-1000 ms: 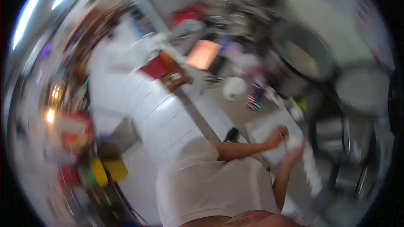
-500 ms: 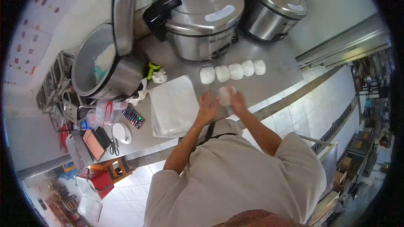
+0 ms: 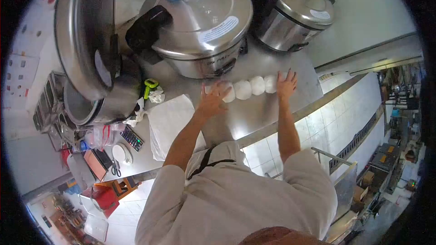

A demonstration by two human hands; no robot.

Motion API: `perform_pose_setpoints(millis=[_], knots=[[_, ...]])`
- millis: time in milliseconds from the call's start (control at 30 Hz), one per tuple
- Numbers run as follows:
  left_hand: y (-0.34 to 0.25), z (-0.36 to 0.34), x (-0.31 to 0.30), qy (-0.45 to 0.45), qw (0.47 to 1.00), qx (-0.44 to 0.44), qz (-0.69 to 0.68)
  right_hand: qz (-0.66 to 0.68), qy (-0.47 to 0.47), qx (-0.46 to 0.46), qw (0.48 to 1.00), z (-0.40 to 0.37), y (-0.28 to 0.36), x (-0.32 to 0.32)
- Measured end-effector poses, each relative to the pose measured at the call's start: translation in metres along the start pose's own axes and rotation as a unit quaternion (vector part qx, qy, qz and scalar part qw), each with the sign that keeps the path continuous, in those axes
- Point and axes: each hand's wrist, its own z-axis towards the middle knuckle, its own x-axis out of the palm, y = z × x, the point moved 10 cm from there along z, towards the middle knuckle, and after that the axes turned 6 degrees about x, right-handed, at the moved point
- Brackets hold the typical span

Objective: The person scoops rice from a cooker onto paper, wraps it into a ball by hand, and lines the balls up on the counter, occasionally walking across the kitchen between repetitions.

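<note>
A row of several white rounded lumps, perhaps rice balls (image 3: pixel 243 90), lies on the steel worktop. At its left end, my left hand (image 3: pixel 213 100) rests on or against the row with fingers spread, partly covering the lumps there. My right hand (image 3: pixel 286 85) is at the opposite end, fingers stretched apart over the last lump and partly hiding it. Neither hand visibly wraps around a lump. Left of my left forearm lies a stack of white paper sheets (image 3: pixel 170 120).
Behind the row stand a large steel rice cooker (image 3: pixel 200 50) and a smaller cooker (image 3: pixel 290 22). An open cooker (image 3: pixel 120 93) is on the left. A remote control (image 3: pixel 132 138), a white scale (image 3: pixel 121 153) and scissors (image 3: pixel 116 168) lie near the left edge.
My hands, earlier together around a single lump in front of the row, have parted to the row's two ends. That lump no longer lies in front. The camera view has shifted too.
</note>
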Motion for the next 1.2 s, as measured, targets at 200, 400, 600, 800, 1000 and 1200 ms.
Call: perform_pose_setpoints(millis=[200,400,600,800,1000,1200], knots=[[-0.010,0.018,0.017,-0.003,0.996,0.007,0.088,0.016,-0.069,-0.031,0.997,-0.053,0.040,-0.006],[-0.007,0.026,0.026,-0.016,0.990,-0.076,0.120,0.076,-0.044,-0.085,0.992,-0.030,0.064,0.011],[-0.002,0.021,0.020,-0.028,0.994,-0.086,0.057,0.038,-0.061,-0.093,0.993,-0.052,0.091,-0.024],[-0.003,0.003,0.015,-0.021,0.992,-0.116,0.033,-0.002,0.045,-0.292,0.955,-0.154,0.147,0.020],[0.014,-0.005,0.033,-0.056,0.972,-0.045,-0.225,-0.057,0.075,-0.319,0.943,-0.175,0.186,-0.005],[0.026,-0.161,-0.041,-0.198,0.885,-0.003,-0.421,0.205,0.175,-0.259,0.927,-0.230,0.240,-0.041]])
